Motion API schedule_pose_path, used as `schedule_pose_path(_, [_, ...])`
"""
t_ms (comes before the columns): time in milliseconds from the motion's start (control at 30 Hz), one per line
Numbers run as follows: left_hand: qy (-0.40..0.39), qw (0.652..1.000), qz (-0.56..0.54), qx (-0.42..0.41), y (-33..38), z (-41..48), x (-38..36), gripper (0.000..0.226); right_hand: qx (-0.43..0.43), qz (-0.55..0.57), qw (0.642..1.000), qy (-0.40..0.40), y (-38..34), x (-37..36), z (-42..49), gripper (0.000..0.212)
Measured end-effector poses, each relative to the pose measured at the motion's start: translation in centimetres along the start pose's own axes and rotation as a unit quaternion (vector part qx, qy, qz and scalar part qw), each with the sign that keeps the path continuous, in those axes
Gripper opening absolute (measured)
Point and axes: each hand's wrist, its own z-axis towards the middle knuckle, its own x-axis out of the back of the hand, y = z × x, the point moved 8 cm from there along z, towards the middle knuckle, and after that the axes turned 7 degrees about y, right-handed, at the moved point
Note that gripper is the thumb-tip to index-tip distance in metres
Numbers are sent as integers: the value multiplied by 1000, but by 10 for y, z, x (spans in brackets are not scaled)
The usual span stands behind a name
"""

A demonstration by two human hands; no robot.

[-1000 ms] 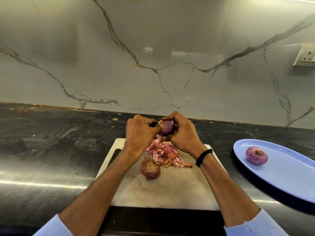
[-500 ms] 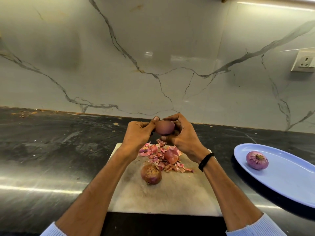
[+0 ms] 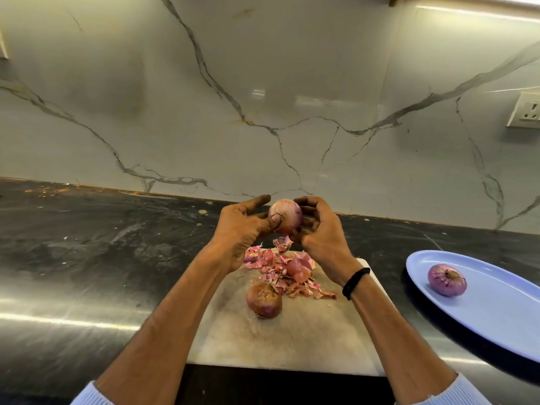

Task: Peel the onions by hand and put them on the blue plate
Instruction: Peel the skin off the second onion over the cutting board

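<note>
Brightness: the scene is showing moderately bright and even, with a cool, slightly greenish cast.
Source: a strip light (image 3: 482, 14) is glowing along the top right edge, burning out to white.
Glare: the marble wall (image 3: 204, 141) is reflecting soft white patches, and the dark countertop (image 3: 73, 258) is carrying long bright streaks low on both sides.
Shadows: the blue plate (image 3: 496, 323) is casting a dark band along its left and lower rim, while shadows on the cutting board (image 3: 306, 340) are lying faint.
Distortion: the wide lens is bowing the counter's back edge and tilting the wall socket (image 3: 526, 111).
Focus: the held onion (image 3: 287, 216) is looking slightly soft.
</note>
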Motion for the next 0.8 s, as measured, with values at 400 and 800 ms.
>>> schedule_pose_path(400, [-5,999,21,-34,5,1,-3,47,105,-64,986,111,-13,17,5,28])
schedule_pose_path(800, [1,995,48,-88,12,-6,-3,47,271,-189,923,195,-37,20,-10,12])
